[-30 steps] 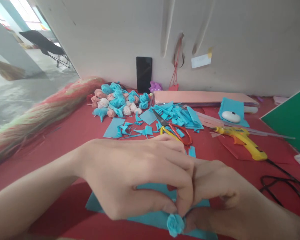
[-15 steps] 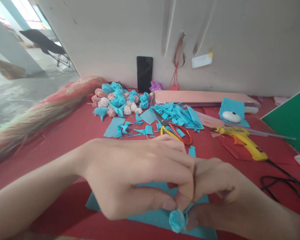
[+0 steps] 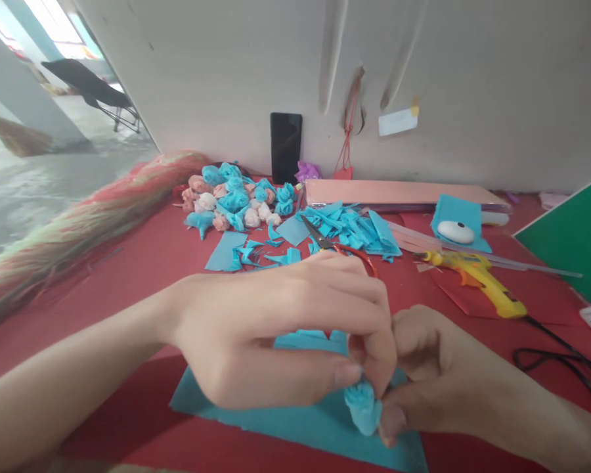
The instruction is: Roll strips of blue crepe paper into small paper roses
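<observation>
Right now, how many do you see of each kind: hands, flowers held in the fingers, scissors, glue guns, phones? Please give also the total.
Left hand and right hand: 2
Held blue flower: 1
Scissors: 1
Glue gun: 1
Phone: 1
Total: 6

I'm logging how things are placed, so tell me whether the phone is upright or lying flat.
Upright. The phone stands on a short edge at the back of the red tabletop, long sides rising before the pale wall.

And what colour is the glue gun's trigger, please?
The trigger is orange, as the head view shows.
</observation>
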Demonstrator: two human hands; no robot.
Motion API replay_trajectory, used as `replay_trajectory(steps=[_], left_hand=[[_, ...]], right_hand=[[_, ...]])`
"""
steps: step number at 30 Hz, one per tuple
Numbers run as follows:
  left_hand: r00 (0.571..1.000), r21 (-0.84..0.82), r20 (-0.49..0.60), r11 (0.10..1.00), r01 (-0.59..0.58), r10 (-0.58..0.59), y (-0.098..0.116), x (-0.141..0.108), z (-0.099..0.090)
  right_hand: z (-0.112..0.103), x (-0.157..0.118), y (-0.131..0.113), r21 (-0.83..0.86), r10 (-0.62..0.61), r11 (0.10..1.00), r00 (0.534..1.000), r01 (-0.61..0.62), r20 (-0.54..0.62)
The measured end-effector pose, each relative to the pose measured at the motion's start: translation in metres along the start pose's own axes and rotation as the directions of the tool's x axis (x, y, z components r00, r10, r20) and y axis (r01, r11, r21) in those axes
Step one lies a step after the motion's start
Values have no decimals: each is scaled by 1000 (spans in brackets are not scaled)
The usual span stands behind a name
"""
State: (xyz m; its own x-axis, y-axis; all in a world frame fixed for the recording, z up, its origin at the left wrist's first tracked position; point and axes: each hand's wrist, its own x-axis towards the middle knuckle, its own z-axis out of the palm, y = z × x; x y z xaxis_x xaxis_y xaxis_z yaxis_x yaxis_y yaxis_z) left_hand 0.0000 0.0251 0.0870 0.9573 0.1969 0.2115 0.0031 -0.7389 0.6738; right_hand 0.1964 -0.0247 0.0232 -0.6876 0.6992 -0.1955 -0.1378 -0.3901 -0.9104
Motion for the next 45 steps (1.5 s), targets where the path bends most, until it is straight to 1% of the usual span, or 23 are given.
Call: replay_trajectory(steps=[2,3,4,7,9,11,13,15,17,18,22,26,33,35,41,43,45], left_hand=[[1000,-32,11,999,-21,22,-1,-1,2],[1000,-54,20,999,-10,12,-2,-2,3],[999,-77,36,997,6,-3,-2,-2,4],[992,-124,80,987,103,-94,-3,-2,6],[988,-159,91,978,134,-121,-3,-3,7],[990,-170,83,977,129,-116,-2,-3,7],[990,-145,80,982,124,-113,-2,-1,6],[985,-92,82,983,157,-150,0,1,5],[977,-77,88,977,201,-194,0,4,4],[976,-82,89,975,206,-199,0,5,3],[981,-140,108,975,175,-161,-2,6,2],[979,-205,107,960,190,-171,-2,6,3],[963,-165,143,954,251,-228,3,9,5],[963,-178,144,951,253,-229,4,9,5],[958,-188,164,946,263,-233,2,7,6],[964,-180,166,955,237,-208,1,7,6],[969,-171,175,964,205,-176,0,7,6]], right_hand=[[-2,0,2,66,58,996,997,-61,44],[-2,0,3,77,83,993,995,-87,61],[-3,0,4,74,107,991,992,-112,71],[-3,1,3,41,151,987,986,-154,68],[-3,2,2,45,159,986,985,-163,69],[-3,2,2,48,162,985,984,-166,71],[-2,2,2,45,167,984,984,-170,66],[0,2,1,29,160,986,986,-162,55],[1,2,0,24,146,989,988,-147,50],[2,2,-1,20,145,989,988,-146,45],[3,3,-2,9,164,986,986,-164,40],[2,1,-2,33,196,980,979,-198,52],[3,2,-1,48,212,976,977,-213,30],[3,4,0,36,224,974,975,-224,13],[1,5,4,-36,216,976,976,-215,27],[0,5,5,-67,220,974,975,-217,33],[-1,5,7,-113,196,975,979,-189,57]])
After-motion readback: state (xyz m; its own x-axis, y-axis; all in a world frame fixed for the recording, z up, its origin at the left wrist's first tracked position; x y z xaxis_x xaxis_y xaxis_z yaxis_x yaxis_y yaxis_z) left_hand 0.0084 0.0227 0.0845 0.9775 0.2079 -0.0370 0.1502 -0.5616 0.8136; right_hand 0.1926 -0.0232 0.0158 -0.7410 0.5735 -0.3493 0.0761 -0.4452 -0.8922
